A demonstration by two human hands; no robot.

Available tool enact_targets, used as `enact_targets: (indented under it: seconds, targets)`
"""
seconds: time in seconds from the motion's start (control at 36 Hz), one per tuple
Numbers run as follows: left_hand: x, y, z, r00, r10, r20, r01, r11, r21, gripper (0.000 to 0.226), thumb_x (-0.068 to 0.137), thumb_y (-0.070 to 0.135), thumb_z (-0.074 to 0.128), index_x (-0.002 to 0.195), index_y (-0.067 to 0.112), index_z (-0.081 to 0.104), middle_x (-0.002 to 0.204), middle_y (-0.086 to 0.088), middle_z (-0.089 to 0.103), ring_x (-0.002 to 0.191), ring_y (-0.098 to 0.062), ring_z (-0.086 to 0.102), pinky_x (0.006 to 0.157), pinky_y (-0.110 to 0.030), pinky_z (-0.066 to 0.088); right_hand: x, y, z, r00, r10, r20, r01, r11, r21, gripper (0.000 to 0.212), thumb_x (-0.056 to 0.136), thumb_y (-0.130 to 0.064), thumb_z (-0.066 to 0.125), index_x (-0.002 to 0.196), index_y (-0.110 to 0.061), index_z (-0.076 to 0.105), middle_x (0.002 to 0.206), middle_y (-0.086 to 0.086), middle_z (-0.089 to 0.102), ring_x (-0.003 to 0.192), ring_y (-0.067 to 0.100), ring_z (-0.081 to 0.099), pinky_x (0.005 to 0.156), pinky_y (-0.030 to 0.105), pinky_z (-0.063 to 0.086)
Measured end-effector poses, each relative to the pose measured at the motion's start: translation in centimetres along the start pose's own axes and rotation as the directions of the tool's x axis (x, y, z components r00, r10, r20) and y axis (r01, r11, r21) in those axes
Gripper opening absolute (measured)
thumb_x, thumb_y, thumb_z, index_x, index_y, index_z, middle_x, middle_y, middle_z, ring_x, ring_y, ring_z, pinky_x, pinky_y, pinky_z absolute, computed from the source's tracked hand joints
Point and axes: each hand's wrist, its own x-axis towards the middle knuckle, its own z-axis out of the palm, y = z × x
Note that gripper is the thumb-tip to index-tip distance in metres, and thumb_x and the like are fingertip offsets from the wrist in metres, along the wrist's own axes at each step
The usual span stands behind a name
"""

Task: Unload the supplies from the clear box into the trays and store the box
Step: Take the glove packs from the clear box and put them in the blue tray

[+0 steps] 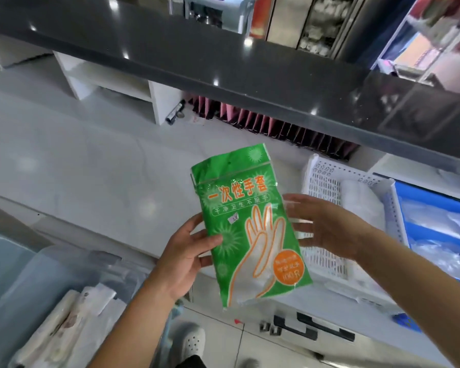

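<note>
A green packet of disposable gloves [250, 224] hangs upright in the air above the white counter's front edge. My left hand [189, 251] pinches its left edge, thumb on the front and fingers behind. My right hand [327, 227] is at the packet's right side with fingers spread and nearly straight, their tips partly hidden behind it. The clear box [37, 288] stands at the lower left with plastic bags and wrapped goods inside. A white perforated tray [327, 181] sits on the counter to the right, a blue tray [404, 205] beside it.
A dark shelf [223, 67] overhangs the white counter [91, 168]. Pink and black folders [263, 123] line up under it, next to a white cubby unit [112, 83]. Clear wrapped packs lie in both trays. The floor and a white shoe [191, 341] show below.
</note>
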Motion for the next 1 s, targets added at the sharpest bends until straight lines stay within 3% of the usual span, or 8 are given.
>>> enact_targets:
  seconds: [0.06,0.17,0.33,0.47,0.67,0.75,0.83,1.0]
  targets:
    - [0.6,1.1,-0.7,0.998,-0.004,0.061,0.005,1.0,-0.002,0.06,0.066,0.012,0.084,0.121,0.023,0.065,0.117,-0.021,0.069,0.096,-0.034,0.071,0.067,-0.038,0.059,-0.7,-0.4,-0.6,0.994,0.001,0.11,0.007,0.998,-0.067,0.054,0.078,-0.028,0.075,0.13,-0.021,0.06,0.127,0.012,0.066,0.115,0.034,0.064,0.098,0.055,0.05]
    - [2.2,2.5,-0.4,0.986,-0.05,0.162,0.039,0.997,0.069,0.063,0.064,0.016,0.088,0.122,0.025,0.065,0.116,-0.02,0.071,0.094,-0.031,0.072,0.068,-0.039,0.06,-2.7,0.0,-0.8,0.986,-0.031,0.165,0.043,0.996,-0.075,0.056,0.074,-0.03,0.081,0.127,-0.018,0.065,0.125,0.014,0.067,0.111,0.033,0.066,0.085,0.043,0.057]
    - [5.2,2.7,3.2,0.94,-0.147,0.308,0.073,0.968,0.238,0.063,0.067,0.017,0.087,0.124,0.03,0.063,0.114,-0.018,0.071,0.098,-0.034,0.071,0.068,-0.037,0.059,-5.7,2.5,-2.0,0.989,-0.117,-0.093,0.118,0.993,0.0,0.041,0.073,-0.014,0.078,0.114,-0.012,0.071,0.118,0.017,0.07,0.109,0.036,0.067,0.095,0.054,0.051]
    - [7.2,1.6,8.0,0.859,-0.241,0.453,0.091,0.94,0.328,0.065,0.068,0.018,0.087,0.127,0.03,0.062,0.115,-0.019,0.071,0.101,-0.037,0.07,0.072,-0.039,0.059,-9.1,4.9,-4.3,0.961,-0.138,-0.241,0.177,0.973,0.146,0.03,0.08,-0.007,0.069,0.11,-0.008,0.073,0.115,0.018,0.071,0.102,0.032,0.07,0.078,0.042,0.059]
    - [9.2,-1.4,14.9,0.8,-0.32,0.508,0.125,0.916,0.381,0.063,0.065,0.019,0.087,0.122,0.032,0.066,0.114,-0.017,0.072,0.1,-0.036,0.071,0.074,-0.043,0.059,-13.4,6.7,-8.4,0.888,-0.137,-0.44,0.241,0.952,0.19,0.033,0.074,-0.016,0.075,0.106,-0.011,0.075,0.111,0.019,0.072,0.099,0.034,0.071,0.08,0.045,0.06]
    - [10.2,-2.4,17.5,0.802,-0.33,0.498,0.109,0.9,0.422,0.063,0.064,0.018,0.087,0.121,0.033,0.066,0.115,-0.015,0.072,0.1,-0.035,0.071,0.076,-0.043,0.06,-14.3,7.0,-10.6,0.866,-0.134,-0.483,0.256,0.946,0.197,0.032,0.075,-0.014,0.074,0.106,-0.01,0.075,0.11,0.018,0.073,0.101,0.036,0.07,0.087,0.053,0.057]
    - [11.4,-3.5,20.4,0.796,-0.341,0.5,0.107,0.892,0.44,0.063,0.066,0.014,0.086,0.124,0.031,0.065,0.116,-0.016,0.071,0.101,-0.036,0.071,0.073,-0.04,0.06,-14.8,7.3,-13.3,0.839,-0.139,-0.526,0.278,0.941,0.194,0.025,0.078,-0.008,0.071,0.102,-0.011,0.076,0.107,0.016,0.074,0.092,0.029,0.073,0.079,0.047,0.059]
    - [13.6,-6.7,27.4,0.805,-0.286,0.52,0.044,0.902,0.428,0.064,0.067,0.012,0.083,0.126,0.028,0.064,0.118,-0.016,0.07,0.105,-0.036,0.069,0.076,-0.039,0.059,-16.5,7.1,-20.8,0.768,-0.249,-0.59,0.389,0.913,0.121,0.028,0.068,-0.011,0.075,0.096,-0.007,0.077,0.103,0.019,0.074,0.091,0.032,0.073,0.078,0.048,0.058]
